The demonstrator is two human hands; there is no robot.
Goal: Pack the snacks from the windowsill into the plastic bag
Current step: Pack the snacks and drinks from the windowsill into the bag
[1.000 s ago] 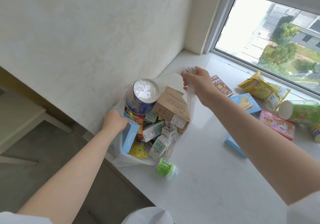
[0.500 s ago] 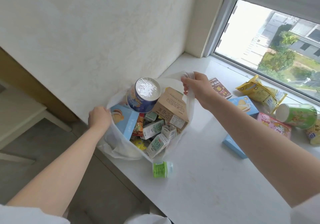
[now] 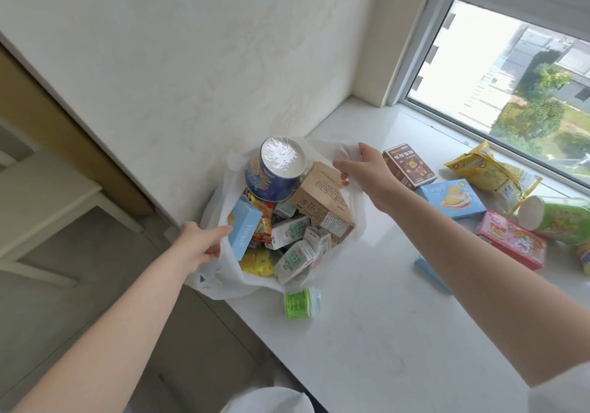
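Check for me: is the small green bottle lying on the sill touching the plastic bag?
Cannot tell. In the head view the green bottle lies right below the plastic bag, whose rim overlaps its top edge, hiding any contact or gap.

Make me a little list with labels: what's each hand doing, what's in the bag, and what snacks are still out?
left hand: grips the near rim of the plastic bag
right hand: holds up the far rim
in bag: blue tub, brown box, blue box, milk cartons
still on windowsill: green bottle, brown snack box, blue biscuit box, yellow packet, pink box, green cup
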